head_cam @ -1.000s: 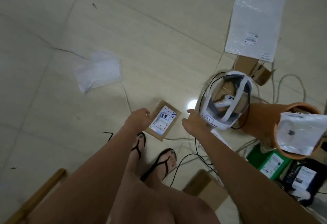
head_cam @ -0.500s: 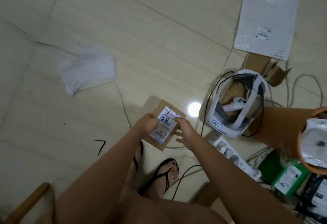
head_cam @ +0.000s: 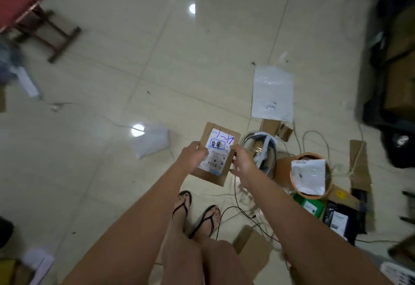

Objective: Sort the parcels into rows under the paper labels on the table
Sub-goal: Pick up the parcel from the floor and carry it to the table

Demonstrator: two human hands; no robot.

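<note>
Head view: left hand [head_cam: 193,156] and right hand [head_cam: 242,163] grasp opposite long edges of the cardboard parcel [head_cam: 219,153], its long axis pointing away.

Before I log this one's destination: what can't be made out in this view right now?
Head view: label print on the cardboard parcel is too small; the left hand covers its left edge.
Fingers of the right hand behind the parcel are hidden, so grip unclear.
The table and paper labels: outside the frame.
Contents of the orange bucket: covered by the white bag.
The dark items at right edge: motion-blurred.
</note>
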